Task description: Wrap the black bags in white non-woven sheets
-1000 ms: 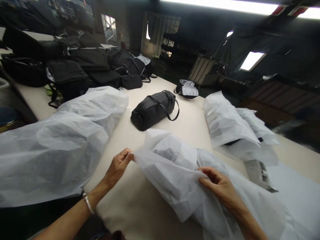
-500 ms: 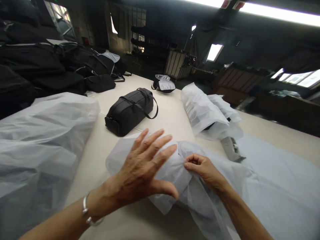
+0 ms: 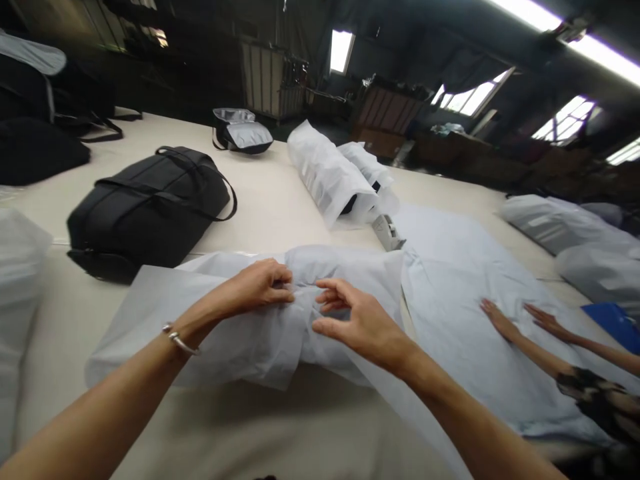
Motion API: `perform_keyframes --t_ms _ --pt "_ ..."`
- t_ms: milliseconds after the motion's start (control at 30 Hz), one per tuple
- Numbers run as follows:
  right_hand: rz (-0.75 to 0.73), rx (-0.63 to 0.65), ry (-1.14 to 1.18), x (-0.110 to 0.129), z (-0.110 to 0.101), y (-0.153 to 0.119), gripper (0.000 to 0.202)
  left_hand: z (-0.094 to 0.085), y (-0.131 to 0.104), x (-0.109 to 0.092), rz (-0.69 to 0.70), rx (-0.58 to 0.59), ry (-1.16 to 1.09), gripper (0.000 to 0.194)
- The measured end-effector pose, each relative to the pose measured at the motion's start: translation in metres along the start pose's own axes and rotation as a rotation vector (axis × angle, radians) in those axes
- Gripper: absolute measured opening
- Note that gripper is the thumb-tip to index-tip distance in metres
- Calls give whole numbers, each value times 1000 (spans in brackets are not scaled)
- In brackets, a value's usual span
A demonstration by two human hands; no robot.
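A bundle wrapped in translucent white sheeting (image 3: 225,337) lies across the table before me; what is inside is hidden. My left hand (image 3: 263,283), a bracelet on its wrist, is closed in a pinch on the sheeting near the bundle's middle. Just to its right, my right hand (image 3: 363,323) hovers over the same wrap with thumb and fingers apart. A tape dispenser (image 3: 387,232) stands behind the bundle, on the right. Beyond my left hand sits a black duffel bag (image 3: 145,207) with its strap looped up.
Flat white sheets (image 3: 450,287) spread to the right, where another person's hands (image 3: 525,327) rest. Wrapped bundles (image 3: 333,173) lie at the back, beside a silver-lined black bag (image 3: 245,132). Black bags (image 3: 40,147) pile up far left; more wrapped bundles (image 3: 560,223) sit far right.
The view has swung right, bringing the other person's hands in. My left hand has gone from spread to pinching the sheeting; my right hand has let go of it and opened.
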State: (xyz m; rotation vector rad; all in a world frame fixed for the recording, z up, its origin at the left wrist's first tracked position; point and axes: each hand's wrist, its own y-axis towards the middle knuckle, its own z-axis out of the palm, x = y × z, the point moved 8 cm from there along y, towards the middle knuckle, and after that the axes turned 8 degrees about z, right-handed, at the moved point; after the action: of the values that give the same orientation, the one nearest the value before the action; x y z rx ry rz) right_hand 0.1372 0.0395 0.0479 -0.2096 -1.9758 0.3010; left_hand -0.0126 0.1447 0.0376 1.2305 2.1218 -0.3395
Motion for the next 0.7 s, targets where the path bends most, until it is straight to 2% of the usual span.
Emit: perform_keyframes --t_ms 100,167,233,333,433,467,500,567,600,700 --pt "140 117 59 -44 2 -31 48 4 -6 0 13 59 -121 21" --pt "196 157 114 -74 3 -34 53 7 -10 4 6 97 -216 22" --pt "192 126 111 -93 -2 -26 59 7 -13 6 -5 136 -272 24" --pt "158 172 82 -92 -9 -24 53 4 -16 7 -40 188 -316 28" --pt "135 313 44 -76 -16 -56 46 0 -19 3 -71 220 -385 30" --pt "122 332 -15 -73 -19 -72 54 -1 -20 1 -70 227 -402 29" --pt "93 318 -107 -72 -21 -88 69 -2 -20 -1 -63 231 -414 26" --pt "-16 184 -370 -77 -24 -120 93 -4 -21 -5 -54 225 -418 23" --pt "-86 76 -513 -82 -24 -135 93 -4 -21 -6 -49 223 -413 22" --pt "-237 -235 -796 -102 -20 -173 67 -4 -21 -7 -34 229 -399 19"
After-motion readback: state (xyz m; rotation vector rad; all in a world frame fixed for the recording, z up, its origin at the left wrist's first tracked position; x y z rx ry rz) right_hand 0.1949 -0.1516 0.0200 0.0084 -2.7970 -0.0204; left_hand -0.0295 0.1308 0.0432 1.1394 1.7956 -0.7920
